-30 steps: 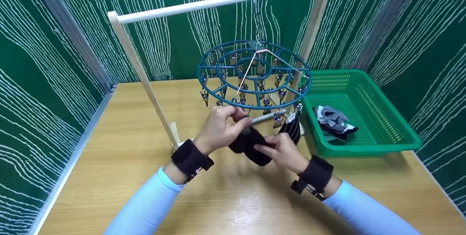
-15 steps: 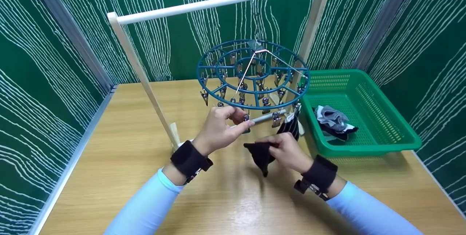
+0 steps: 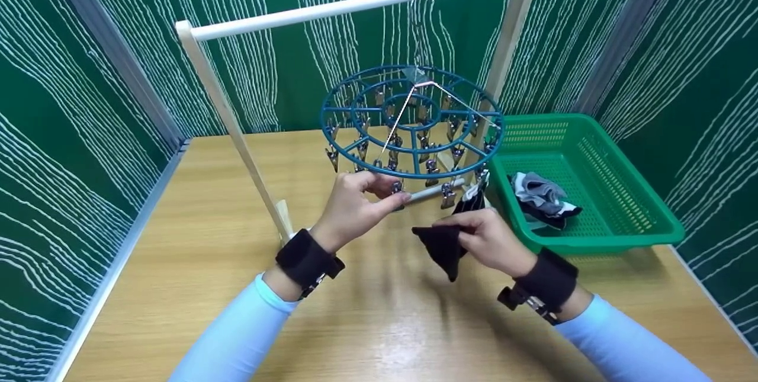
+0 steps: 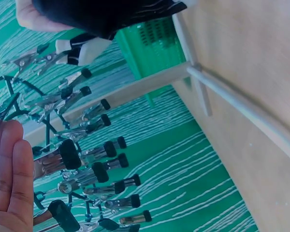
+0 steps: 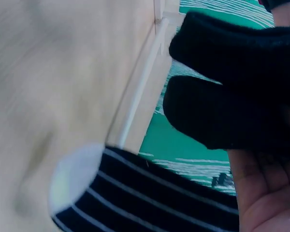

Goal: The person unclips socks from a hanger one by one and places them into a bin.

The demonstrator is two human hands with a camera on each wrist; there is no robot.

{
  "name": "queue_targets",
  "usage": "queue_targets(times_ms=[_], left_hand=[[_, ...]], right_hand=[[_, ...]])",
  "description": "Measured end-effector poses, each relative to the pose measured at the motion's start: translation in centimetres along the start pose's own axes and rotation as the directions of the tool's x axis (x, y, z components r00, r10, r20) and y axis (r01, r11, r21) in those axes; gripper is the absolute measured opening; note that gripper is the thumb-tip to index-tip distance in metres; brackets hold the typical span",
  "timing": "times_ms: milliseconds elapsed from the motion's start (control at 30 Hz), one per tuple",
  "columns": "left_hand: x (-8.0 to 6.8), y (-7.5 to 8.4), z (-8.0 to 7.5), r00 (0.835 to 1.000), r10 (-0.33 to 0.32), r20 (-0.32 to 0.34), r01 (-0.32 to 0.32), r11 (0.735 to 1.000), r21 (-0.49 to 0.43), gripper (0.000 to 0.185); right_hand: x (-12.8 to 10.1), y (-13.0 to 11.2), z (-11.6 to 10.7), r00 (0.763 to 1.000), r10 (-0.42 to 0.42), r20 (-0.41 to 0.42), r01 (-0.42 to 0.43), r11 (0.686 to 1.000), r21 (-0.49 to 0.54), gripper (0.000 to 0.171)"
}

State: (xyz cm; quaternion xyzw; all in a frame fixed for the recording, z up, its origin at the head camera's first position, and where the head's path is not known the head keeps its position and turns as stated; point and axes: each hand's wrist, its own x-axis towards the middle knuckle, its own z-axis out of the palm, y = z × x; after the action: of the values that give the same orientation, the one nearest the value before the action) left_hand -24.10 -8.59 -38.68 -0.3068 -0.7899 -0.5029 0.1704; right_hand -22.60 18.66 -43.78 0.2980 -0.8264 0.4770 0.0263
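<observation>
My right hand [image 3: 488, 243] pinches a black sock [image 3: 441, 246] in front of the hanger; its lower end hangs to a point. In the right wrist view the black fabric [image 5: 203, 113] shows two rounded ends beside the fingers. My left hand [image 3: 355, 207] grips a metal clip [image 3: 398, 188] at the front rim of the round blue clip hanger [image 3: 417, 175], with no fabric in the clip. Behind the right hand, a black sock with white stripes [image 3: 468, 204] hangs from another clip; its pale end and stripes fill the lower part of the right wrist view.
A wooden stand [image 3: 355, 7] carries the hanger, with several metal clips dangling below the rings. To the right is a green basket [image 3: 598, 244] containing crumpled grey, white and black fabric [image 3: 542, 192]. Green walls with white lines surround the wooden table [image 3: 237, 311].
The black sock has come away from the left hand's clip, moving right and down in my right hand. My left hand has stayed at the clip, shifting only slightly.
</observation>
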Motion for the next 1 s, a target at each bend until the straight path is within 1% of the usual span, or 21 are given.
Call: queue_targets(times_ms=[167, 267, 467, 600, 733, 833, 1000], left_hand=[[0.0, 0.0, 0.0, 1.0, 0.005, -0.01, -0.004, 1.0, 0.014, 0.021], [-0.1, 0.0, -0.1, 1.0, 0.003, -0.014, -0.003, 1.0, 0.012, 0.02], [-0.1, -0.1, -0.1, 1.0, 0.0, -0.019, 0.0, 1.0, -0.01, 0.019], [-0.2, -0.1, -0.2, 1.0, -0.016, -0.015, 0.016, 1.0, -0.017, 0.02], [-0.2, -0.2, -0.2, 1.0, -0.02, -0.016, 0.02, 1.0, -0.013, 0.021], [-0.2, -0.2, -0.2, 1.0, -0.021, -0.017, 0.02, 1.0, -0.007, 0.02], [-0.2, -0.3, -0.1, 1.0, -0.012, -0.027, 0.012, 1.0, -0.007, 0.019]], right_hand=[[-0.5, -0.5, -1.9, 1.0, 0.007, -0.012, -0.006, 1.0, 0.022, 0.033], [-0.7, -0.7, -3.2, 0.999, -0.003, -0.039, 0.003, 1.0, 0.009, 0.04], [-1.1, -0.8, -5.6, 0.994, -0.032, -0.1, 0.031, 0.999, -0.014, 0.041], [-1.5, -0.7, -7.3, 0.986, -0.025, -0.163, 0.019, 0.999, -0.034, 0.043], [-1.4, -0.4, -9.2, 0.975, -0.031, -0.221, 0.019, 0.998, -0.054, 0.032], [-1.3, -0.1, -10.7, 0.968, -0.021, -0.251, 0.002, 0.997, -0.078, 0.024], [-1.1, 0.5, -13.0, 0.956, 0.054, -0.289, -0.092, 0.989, -0.12, 0.024]])
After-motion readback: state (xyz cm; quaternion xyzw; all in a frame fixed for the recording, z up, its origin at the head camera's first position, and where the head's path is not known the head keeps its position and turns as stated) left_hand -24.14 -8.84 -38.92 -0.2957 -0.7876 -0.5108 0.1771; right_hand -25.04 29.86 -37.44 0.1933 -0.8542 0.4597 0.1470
